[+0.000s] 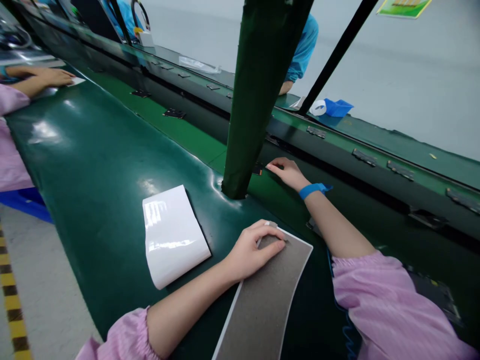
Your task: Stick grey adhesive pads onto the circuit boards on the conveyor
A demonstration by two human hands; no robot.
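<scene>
My left hand (255, 250) rests on a long grey sheet with a white border (268, 300), near its far end. Its thumb and fingers curl together there around what may be a small grey piece, too small to make out. My right hand (287, 172), with a blue band (314, 190) on the wrist, is stretched over the green conveyor belt. Its thumb and forefinger are pinched; what they hold, if anything, cannot be made out. Just left of those fingertips lies a dark circuit board (258, 169), partly hidden behind the green post.
A green post (255, 100) rises between worktop and belt. A glossy white sheet (176, 235) lies on the green worktop (101, 200). Several boards (174, 113) lie along the line. At far left are a co-worker's hands (52, 77); across the line shows a blue sleeve (305, 47).
</scene>
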